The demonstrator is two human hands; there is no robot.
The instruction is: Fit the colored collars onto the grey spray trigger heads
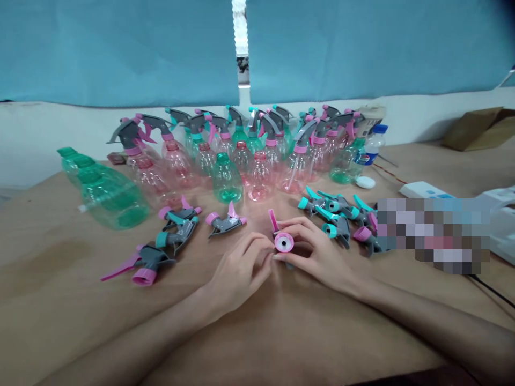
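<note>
Over the middle of the table, a trigger spray head (284, 243) with a pink collar is turned so the collar's round opening faces me; its pink trigger points up. Thumb and fingers of my right hand (317, 249) close around it from the right. My left hand (243, 265) pinches at its left side, the fingertips partly hidden. Left of my hands lie loose spray heads: a grey and pink one (225, 222), a teal one (177, 234) and a pink one (149, 264). Several teal and pink spray heads (338, 214) form a pile to the right.
Behind stand open bottles, green (227, 179) and pink (259, 179), and several bottles with sprayers fitted (300, 155). Green bottles (112, 198) lie at left. A labelled bottle (375, 145), a white oval object (365, 183), a power strip (426, 190) and a cardboard box (478, 128) are at right.
</note>
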